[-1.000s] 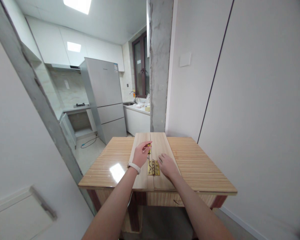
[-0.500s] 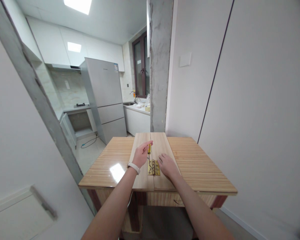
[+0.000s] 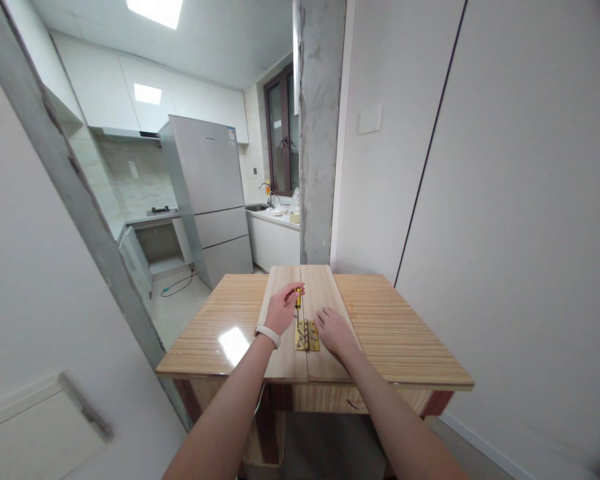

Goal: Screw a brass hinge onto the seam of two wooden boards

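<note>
A screwdriver [image 3: 298,299] with a yellow and black handle stands upright, its shaft down at the left leaf of a brass hinge [image 3: 307,335]. My left hand [image 3: 283,308], with a white band at the wrist, has its fingers closed round the top of that handle. The hinge lies unfolded across the seam between two pale wooden boards [image 3: 325,283], and several screws show in it. My right hand [image 3: 333,328] rests on the right board, fingers lying over the wood beside the hinge's right leaf, with nothing visible in it.
Under the boards is a striped wooden table [image 3: 405,327] with a drawer at the front. Past it stand a grey pillar [image 3: 320,133], a silver refrigerator [image 3: 210,173] and a counter with a sink [image 3: 258,207]. White walls flank the table on both sides.
The fingers of my left hand have shifted slightly at the top of the screwdriver handle. My right hand keeps its place on the board.
</note>
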{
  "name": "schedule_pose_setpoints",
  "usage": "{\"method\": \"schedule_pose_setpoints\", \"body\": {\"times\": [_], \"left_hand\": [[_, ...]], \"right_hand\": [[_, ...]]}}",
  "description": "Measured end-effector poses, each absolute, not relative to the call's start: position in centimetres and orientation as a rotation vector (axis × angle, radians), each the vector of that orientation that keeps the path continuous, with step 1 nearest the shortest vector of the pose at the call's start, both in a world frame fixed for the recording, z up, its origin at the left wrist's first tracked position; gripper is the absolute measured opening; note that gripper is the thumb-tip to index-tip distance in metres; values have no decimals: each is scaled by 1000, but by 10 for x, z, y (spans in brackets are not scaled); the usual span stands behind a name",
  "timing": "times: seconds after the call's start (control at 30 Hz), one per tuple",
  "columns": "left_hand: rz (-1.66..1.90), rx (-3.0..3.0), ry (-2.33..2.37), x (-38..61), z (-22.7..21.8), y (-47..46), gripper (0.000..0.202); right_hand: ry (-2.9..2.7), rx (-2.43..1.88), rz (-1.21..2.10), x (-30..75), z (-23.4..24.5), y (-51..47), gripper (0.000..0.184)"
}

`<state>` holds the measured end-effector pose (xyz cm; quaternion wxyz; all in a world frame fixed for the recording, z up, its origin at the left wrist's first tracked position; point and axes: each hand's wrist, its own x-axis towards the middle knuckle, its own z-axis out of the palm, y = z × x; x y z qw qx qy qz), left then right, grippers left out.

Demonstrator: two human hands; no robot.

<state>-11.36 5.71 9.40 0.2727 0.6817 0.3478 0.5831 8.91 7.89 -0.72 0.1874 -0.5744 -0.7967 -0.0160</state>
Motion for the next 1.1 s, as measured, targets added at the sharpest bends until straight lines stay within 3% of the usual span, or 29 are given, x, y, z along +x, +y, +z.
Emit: {"method": "schedule_pose_setpoints", "body": {"times": [1.1], "left_hand": [[1579,1820,1002,-114,89,60,32]], "right_hand": [[-2223,-1592,-55,91,-15,85,44]]}}
